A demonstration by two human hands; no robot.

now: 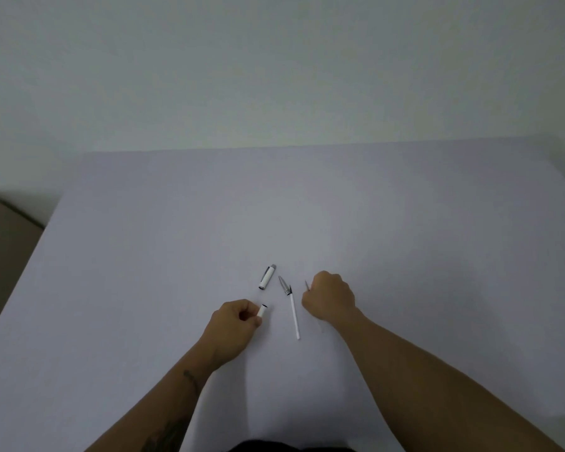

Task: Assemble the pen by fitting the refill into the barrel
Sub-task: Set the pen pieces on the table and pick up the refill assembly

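Observation:
My left hand point(234, 324) pinches a short white barrel point(262, 310) between thumb and fingers, just above the table, with the barrel's dark open end pointing up and right. The thin white refill point(295, 316) lies on the table between my hands, its top end sitting in a grey cone tip point(283, 284). Just left of the tip lies a white cap with a clip point(267, 277). My right hand point(328, 296) is curled shut to the right of the refill. A thin dark piece point(306, 285) pokes out from its fingers; I cannot tell what it is.
The parts lie on a pale table point(405, 223) set against a plain wall. The table's left edge runs diagonally at the left, with a brown floor point(4, 236) beyond it. Both bare forearms reach in from the bottom of the view.

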